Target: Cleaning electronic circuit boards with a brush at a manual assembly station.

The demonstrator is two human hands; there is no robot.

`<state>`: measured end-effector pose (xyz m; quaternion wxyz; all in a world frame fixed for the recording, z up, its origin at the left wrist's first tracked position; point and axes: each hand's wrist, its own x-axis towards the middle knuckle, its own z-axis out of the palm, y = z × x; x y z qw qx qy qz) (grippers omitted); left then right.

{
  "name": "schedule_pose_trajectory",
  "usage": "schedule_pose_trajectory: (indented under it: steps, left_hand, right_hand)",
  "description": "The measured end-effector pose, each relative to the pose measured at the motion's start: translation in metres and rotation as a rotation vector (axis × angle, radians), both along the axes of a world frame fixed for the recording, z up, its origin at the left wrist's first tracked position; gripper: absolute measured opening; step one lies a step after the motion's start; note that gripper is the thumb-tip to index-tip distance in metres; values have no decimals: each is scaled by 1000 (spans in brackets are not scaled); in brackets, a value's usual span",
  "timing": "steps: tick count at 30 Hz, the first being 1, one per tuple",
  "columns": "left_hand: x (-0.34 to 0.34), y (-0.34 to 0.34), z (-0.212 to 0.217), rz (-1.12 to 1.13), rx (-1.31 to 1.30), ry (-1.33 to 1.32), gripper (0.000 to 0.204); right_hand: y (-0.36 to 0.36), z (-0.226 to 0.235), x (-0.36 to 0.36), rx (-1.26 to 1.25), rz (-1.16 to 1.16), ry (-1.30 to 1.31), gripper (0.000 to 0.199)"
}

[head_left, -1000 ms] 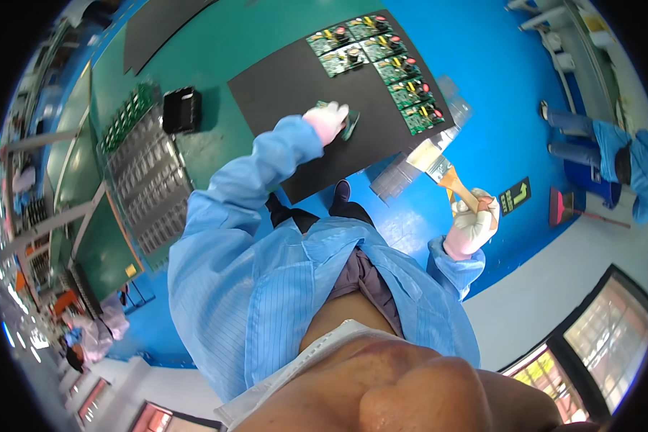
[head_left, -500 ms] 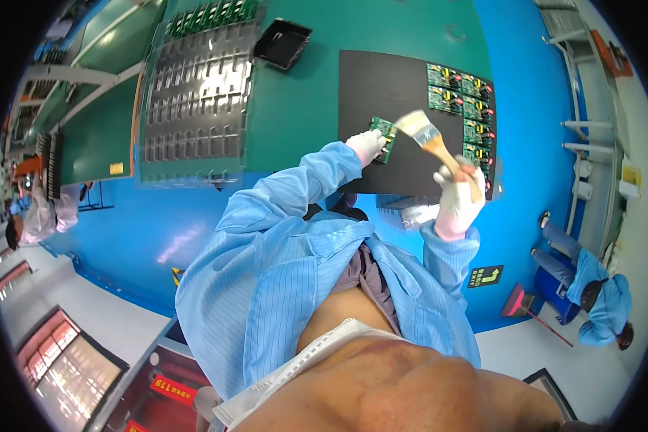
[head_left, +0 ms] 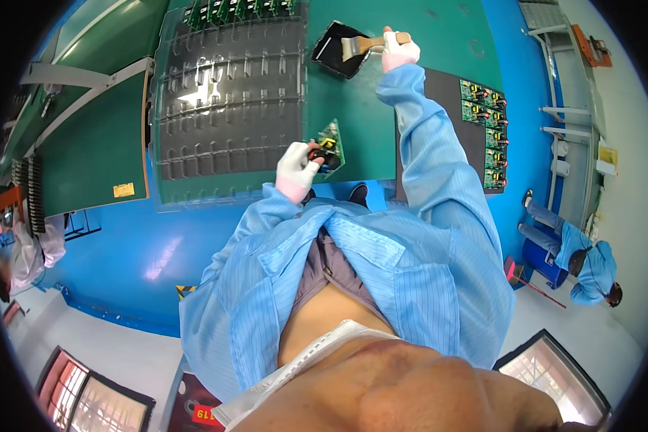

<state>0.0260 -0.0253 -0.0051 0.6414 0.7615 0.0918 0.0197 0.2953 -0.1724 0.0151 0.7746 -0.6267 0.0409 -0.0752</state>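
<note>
In my gloved left hand (head_left: 297, 167), closed between thumb and fingers, a green circuit board (head_left: 330, 147) is held tilted above the near edge of the table. Yellow and dark components show on it. My gloved right hand (head_left: 401, 50) is stretched far forward and grips the wooden handle of a flat paintbrush (head_left: 369, 46). The brush's pale bristles are over the black open tray (head_left: 329, 52); whether they touch its inside I cannot tell.
A clear plastic tray (head_left: 230, 108) with rows of slots lies left, with several boards (head_left: 241, 9) upright along its far end. Several more boards (head_left: 495, 138) line the right edge of a dark mat (head_left: 439, 137). A person (head_left: 587, 259) is at far right, beside a blue bin (head_left: 543, 263).
My left hand has lifted the board off the dark mat and brought it leftward, tilting it. My right hand has carried the brush forward and left to the black tray.
</note>
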Motion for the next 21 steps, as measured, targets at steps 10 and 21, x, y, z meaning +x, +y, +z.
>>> schedule_pose_trajectory:
  steps: [10, 21]
  left_hand:
    - [-6, 78, 10, 58, 59, -8, 29]
    - [8, 75, 19, 104, 47, 2, 33]
  right_hand:
    - [29, -33, 6, -151, -150, 145, 17]
    - [19, -32, 6, -178, -145, 37, 16]
